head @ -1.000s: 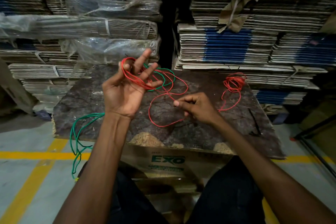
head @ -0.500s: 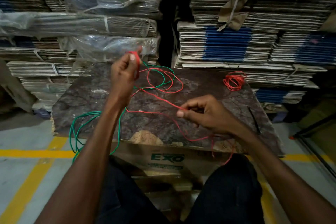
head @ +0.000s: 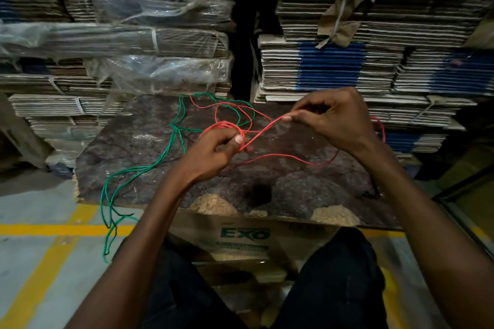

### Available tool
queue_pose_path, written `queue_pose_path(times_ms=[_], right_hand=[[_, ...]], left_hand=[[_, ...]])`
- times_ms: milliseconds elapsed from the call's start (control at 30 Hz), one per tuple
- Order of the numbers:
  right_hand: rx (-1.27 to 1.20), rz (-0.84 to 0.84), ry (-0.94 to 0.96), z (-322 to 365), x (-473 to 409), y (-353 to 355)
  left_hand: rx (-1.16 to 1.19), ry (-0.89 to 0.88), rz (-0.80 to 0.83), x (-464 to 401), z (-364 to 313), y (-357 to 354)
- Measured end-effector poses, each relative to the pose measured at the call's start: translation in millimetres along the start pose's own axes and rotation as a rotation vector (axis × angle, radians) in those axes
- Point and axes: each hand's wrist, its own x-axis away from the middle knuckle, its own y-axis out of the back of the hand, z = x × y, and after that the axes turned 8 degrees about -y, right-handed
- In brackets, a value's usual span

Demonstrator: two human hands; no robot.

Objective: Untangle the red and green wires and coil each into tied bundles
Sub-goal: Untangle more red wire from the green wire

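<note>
stacked flattened cartons (head: 334, 67) fill the far wall; a worn dark board (head: 294, 181) on a carton serves as the bench. left hand (head: 213, 152) is curled around a small gathered coil of red wire (head: 227, 125), thumb pressing the turns together, likely so they do not spring apart. right hand (head: 331, 120) pinches the same red wire between thumb and forefinger, up and to the right, holding a taut stretch between the hands, apparently to feed the next turn under tension. slack red trails in a loop under the right wrist. green wire (head: 149, 168) lies loose on the board's left, crossing red loops at the far side, and hangs off the near-left edge toward the floor; untouched, judged still to do.
</note>
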Motion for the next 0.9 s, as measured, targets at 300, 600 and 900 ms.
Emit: queue_pose_path(times_ms=[300,600,900], right_hand=[[-0.027,0.008,0.000,-13,-23,-23],[-0.077,0.174,-0.131,-54,-14,-48],[-0.054,0.351,-0.119,-76,32,-72]], left_hand=[[1.035,0.066,0.051,19,-27,-4],[1.650,-0.092,-0.060,20,-22,13],[1.501,-0.190,-0.410,-11,-11,64]])
